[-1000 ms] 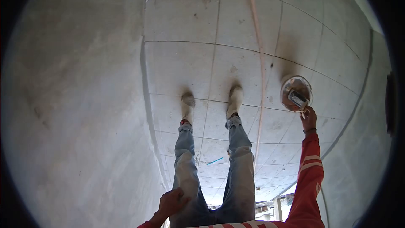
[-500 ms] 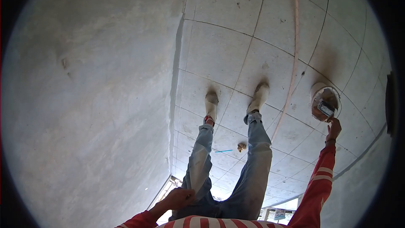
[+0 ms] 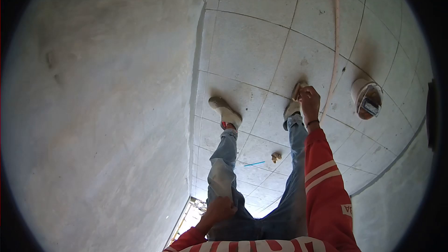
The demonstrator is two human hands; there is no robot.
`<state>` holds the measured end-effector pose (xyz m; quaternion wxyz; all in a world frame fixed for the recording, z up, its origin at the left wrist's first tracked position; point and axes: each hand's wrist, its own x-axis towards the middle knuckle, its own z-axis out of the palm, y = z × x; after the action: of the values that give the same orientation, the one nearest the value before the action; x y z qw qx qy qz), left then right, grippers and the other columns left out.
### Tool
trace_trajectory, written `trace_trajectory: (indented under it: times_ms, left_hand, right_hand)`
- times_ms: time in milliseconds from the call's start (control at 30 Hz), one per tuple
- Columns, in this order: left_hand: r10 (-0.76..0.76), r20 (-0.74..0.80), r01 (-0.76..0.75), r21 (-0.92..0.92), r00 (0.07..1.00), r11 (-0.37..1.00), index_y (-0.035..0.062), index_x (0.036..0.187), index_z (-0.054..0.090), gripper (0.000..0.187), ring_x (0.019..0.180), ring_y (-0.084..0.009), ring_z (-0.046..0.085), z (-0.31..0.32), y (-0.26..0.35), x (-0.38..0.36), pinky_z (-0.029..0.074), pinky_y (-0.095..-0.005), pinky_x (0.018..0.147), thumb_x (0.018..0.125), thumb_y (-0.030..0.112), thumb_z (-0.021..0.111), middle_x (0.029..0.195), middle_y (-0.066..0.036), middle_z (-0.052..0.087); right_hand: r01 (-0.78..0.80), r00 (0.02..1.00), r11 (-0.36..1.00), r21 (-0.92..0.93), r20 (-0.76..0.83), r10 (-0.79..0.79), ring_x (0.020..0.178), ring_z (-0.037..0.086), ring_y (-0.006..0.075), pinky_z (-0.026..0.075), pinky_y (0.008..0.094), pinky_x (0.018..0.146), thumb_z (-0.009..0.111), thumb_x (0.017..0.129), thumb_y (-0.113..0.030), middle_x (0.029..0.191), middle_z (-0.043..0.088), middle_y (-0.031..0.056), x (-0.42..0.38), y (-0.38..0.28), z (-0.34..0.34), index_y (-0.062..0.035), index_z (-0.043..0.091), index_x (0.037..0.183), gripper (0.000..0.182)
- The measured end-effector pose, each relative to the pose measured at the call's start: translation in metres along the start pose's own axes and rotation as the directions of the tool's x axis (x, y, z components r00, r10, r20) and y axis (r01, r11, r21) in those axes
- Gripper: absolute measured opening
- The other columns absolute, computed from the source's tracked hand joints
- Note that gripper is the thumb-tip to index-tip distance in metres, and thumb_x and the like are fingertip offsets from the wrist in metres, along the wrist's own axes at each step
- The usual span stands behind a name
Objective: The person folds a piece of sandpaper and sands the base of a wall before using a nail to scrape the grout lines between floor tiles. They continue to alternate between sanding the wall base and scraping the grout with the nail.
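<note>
My right hand [image 3: 309, 104] reaches down over my right shoe [image 3: 290, 110], its fingers pinched together around something small and beige. What that is I cannot make out against the shoe. On my left trouser leg [image 3: 221, 177] rests my left hand [image 3: 220, 209], its fingers curled and their undersides hidden. To the right of my right hand, apart from it, a white bucket [image 3: 357, 89] stands on the tiled floor. Inside the bucket are brownish contents and a dark, block-shaped object [image 3: 370, 107] with pale edges.
A grey plastered wall [image 3: 102, 112] fills the left side. Between my feet lie a crumpled brown lump [image 3: 276, 157] and a thin blue strip [image 3: 254, 164]. A long pale strip [image 3: 337, 28] runs along the floor tiles [image 3: 247, 46]. Another wall [image 3: 396, 200] stands at right.
My right hand has left the bucket's rim and swung left to above my right shoe. My left foot has turned outward. My left hand still rests on the leg, and the view has shifted slightly.
</note>
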<state>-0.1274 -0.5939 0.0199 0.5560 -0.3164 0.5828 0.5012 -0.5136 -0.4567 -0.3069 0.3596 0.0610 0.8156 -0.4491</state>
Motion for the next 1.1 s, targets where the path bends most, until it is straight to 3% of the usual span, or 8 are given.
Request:
trace_trajectory:
  times_ms: [167,233,367,500,700,767,900,1100]
  left_hand:
    - [-0.077,-0.362,-0.069,-0.375,0.929,0.924,0.0031,0.093,0.076,0.019,0.061,-0.0252,0.066,-0.051,-0.061,0.05,0.049,-0.04,0.061,0.091,0.022,0.073,0.067,-0.013,0.067]
    - [-0.131,-0.34,-0.071,-0.523,0.931,0.849,0.0037,0.102,0.076,0.017,0.058,-0.0166,0.056,-0.081,-0.088,0.095,0.044,-0.0352,0.059,0.093,0.016,0.069,0.065,-0.008,0.06]
    - [-0.246,-0.492,-0.332,-0.807,0.835,0.488,-0.0067,0.126,0.07,0.042,0.065,-0.0061,0.044,-0.171,-0.124,0.194,0.037,-0.0261,0.059,0.093,0.008,0.049,0.076,0.002,0.055]
    - [-0.224,-0.688,-0.617,-0.721,0.69,0.315,-0.0121,0.132,0.065,0.048,0.078,-0.0099,0.045,-0.25,-0.149,0.247,0.04,-0.0272,0.073,0.092,0.003,0.045,0.091,-0.003,0.055]
    - [-0.275,-0.729,-0.742,-0.666,0.626,0.077,-0.0135,0.141,0.058,0.043,0.092,-0.0136,0.053,-0.25,-0.159,0.271,0.043,-0.0316,0.085,0.106,0.011,0.057,0.102,-0.006,0.06]
    - [-0.225,-0.779,-0.793,-0.607,0.585,0.041,-0.0131,0.144,0.056,0.047,0.099,-0.0141,0.057,-0.257,-0.139,0.269,0.045,-0.0324,0.091,0.105,0.013,0.062,0.105,-0.005,0.061]
    - [-0.263,-0.889,-0.916,-0.398,0.375,0.038,-0.0093,0.136,0.064,0.037,0.105,-0.0137,0.063,-0.271,-0.103,0.253,0.048,-0.0321,0.094,0.108,0.014,0.061,0.118,-0.012,0.072]
    - [-0.17,-0.969,-0.96,-0.21,0.18,0.185,-0.0024,0.141,0.061,0.04,0.1,-0.0097,0.06,-0.264,-0.121,0.275,0.047,-0.0275,0.089,0.11,0.022,0.059,0.105,-0.001,0.066]
  right_hand:
    - [-0.027,0.995,0.999,-0.042,-0.101,0.022,0.073,0.073,0.0166,0.056,0.031,0.065,0.072,0.095,-0.016,0.083,0.076,0.0116,-0.003,-0.007,0.135,0.0025,0.072,0.097,0.018]
    - [-0.046,0.987,0.998,0.041,-0.153,0.051,0.073,0.072,0.0169,0.056,0.0307,0.066,0.07,0.095,-0.018,0.083,0.076,0.0119,0.012,0.012,0.179,0.0025,0.074,0.099,0.021]
    - [-0.113,0.97,0.972,0.206,-0.191,0.153,0.076,0.068,0.0126,0.056,0.0287,0.065,0.07,0.097,-0.017,0.087,0.072,0.0061,0.045,-0.01,0.248,-0.0011,0.073,0.106,0.018]
    - [0.013,0.993,0.98,0.201,-0.118,0.011,0.075,0.067,0.0123,0.055,0.0288,0.065,0.07,0.098,-0.017,0.087,0.072,0.0052,0.086,-0.034,0.297,-0.0016,0.073,0.108,0.019]
    - [0.289,0.937,0.939,0.185,0.148,-0.318,0.079,0.066,0.0117,0.055,0.0284,0.071,0.069,0.099,-0.017,0.09,0.072,0.0032,0.203,-0.051,0.318,-0.0016,0.073,0.111,0.02]
    - [0.514,0.834,0.845,0.145,0.144,-0.532,0.072,0.063,0.0133,0.052,0.0297,0.065,0.063,0.102,-0.017,0.083,0.069,0.0047,0.228,-0.075,0.33,-0.0046,0.071,0.095,0.016]
    - [0.415,0.889,0.854,0.314,0.06,-0.454,0.077,0.065,0.0107,0.054,0.0266,0.07,0.069,0.1,-0.017,0.09,0.071,0.0028,0.24,-0.087,0.354,-0.0004,0.072,0.111,0.02]
    - [0.239,0.961,0.791,0.563,-0.022,-0.276,0.074,0.064,0.0084,0.053,0.0252,0.066,0.074,0.1,-0.018,0.085,0.071,0.0024,0.219,0.006,0.418,-0.0026,0.071,0.101,0.016]
